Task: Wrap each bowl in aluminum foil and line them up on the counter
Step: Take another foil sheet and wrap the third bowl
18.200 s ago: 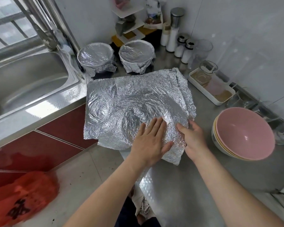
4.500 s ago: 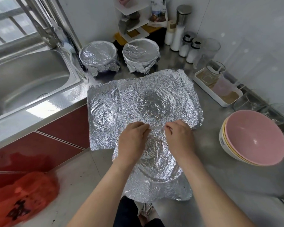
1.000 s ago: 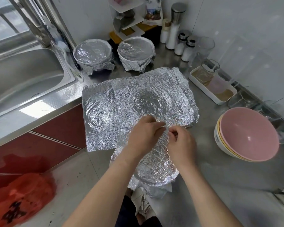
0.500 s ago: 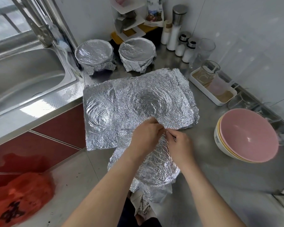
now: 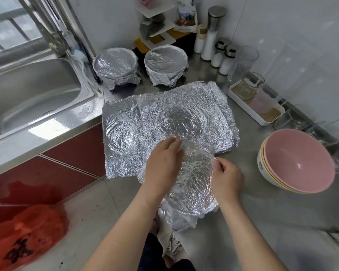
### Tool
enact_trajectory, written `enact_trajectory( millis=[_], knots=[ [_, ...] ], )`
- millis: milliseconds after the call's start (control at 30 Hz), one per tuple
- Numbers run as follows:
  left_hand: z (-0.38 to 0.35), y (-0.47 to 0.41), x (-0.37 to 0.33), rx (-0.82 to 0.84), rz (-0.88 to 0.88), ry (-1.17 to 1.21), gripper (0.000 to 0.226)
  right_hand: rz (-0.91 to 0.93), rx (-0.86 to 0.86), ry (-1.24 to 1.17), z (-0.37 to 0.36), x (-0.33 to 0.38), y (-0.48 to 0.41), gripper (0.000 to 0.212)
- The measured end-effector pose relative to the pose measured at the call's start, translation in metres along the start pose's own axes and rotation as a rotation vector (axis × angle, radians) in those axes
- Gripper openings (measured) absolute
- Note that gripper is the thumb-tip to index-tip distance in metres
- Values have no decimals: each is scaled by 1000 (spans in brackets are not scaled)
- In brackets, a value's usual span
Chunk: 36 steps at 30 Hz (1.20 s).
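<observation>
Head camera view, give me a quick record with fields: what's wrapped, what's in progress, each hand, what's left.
Wrapped: back-left bowl, back-right bowl, side by side
In progress: front bowl, foil over its top, near the counter edge
Left hand: rests on the front bowl's foil
Right hand: pinches foil at its right rim
Spare foil: flat sheets behind the front bowl
Unwrapped: pink bowl stack, at right

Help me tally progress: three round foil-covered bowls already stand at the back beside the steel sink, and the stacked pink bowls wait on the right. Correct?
Not three: the head view shows two round foil-covered bowls at the back beside the steel sink. The stacked pink bowls do wait on the right.
</observation>
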State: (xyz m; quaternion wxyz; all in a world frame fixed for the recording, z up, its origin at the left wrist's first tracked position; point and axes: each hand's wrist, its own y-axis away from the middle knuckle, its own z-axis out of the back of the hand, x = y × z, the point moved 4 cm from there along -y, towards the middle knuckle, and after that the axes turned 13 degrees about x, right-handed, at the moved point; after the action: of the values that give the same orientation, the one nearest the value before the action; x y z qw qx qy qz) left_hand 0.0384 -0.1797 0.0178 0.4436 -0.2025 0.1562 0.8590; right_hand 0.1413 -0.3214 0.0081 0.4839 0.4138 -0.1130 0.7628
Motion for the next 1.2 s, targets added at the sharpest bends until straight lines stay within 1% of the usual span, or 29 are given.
enact_trajectory(
  millis=[100,167,233,300,367,600,733,800,833,867,933,1000,1100,1200],
  knots=[
    [-10,2,3,44,11,22,32,-43,18,-15,-3,-2,3,20],
    [-11,2,3,19,8,28,29,27,45,31,-1,5,2,27],
    [-9,0,1,-20,2,33,26,93,131,78,-2,12,-3,32],
    [-8,-2,-2,-47,4,57,24,87,222,106,-4,14,-10,30],
    [-8,-4,-4,-52,-7,77,24,77,264,114,-5,13,-15,26],
    [-12,-9,-1,15,49,60,26,95,229,128,-10,7,-21,26],
    [-13,-14,0,73,65,93,25,81,229,122,-13,4,-23,23],
    [-11,-13,-1,45,54,120,20,79,226,115,-12,4,-23,23],
    [-10,-12,-2,17,42,120,22,80,223,115,-13,3,-23,23],
    [-9,-13,-4,6,17,101,30,81,218,117,-13,2,-23,23],
    [-10,-22,-8,80,-92,21,39,85,202,120,-12,1,-23,22],
    [-13,-32,-8,210,-156,-6,37,91,194,126,-12,3,-23,22],
    [-14,-39,-1,341,-133,91,34,96,215,104,-12,5,-20,22],
    [-13,-38,6,360,-83,170,32,84,214,107,-12,4,-20,23]
  ],
)
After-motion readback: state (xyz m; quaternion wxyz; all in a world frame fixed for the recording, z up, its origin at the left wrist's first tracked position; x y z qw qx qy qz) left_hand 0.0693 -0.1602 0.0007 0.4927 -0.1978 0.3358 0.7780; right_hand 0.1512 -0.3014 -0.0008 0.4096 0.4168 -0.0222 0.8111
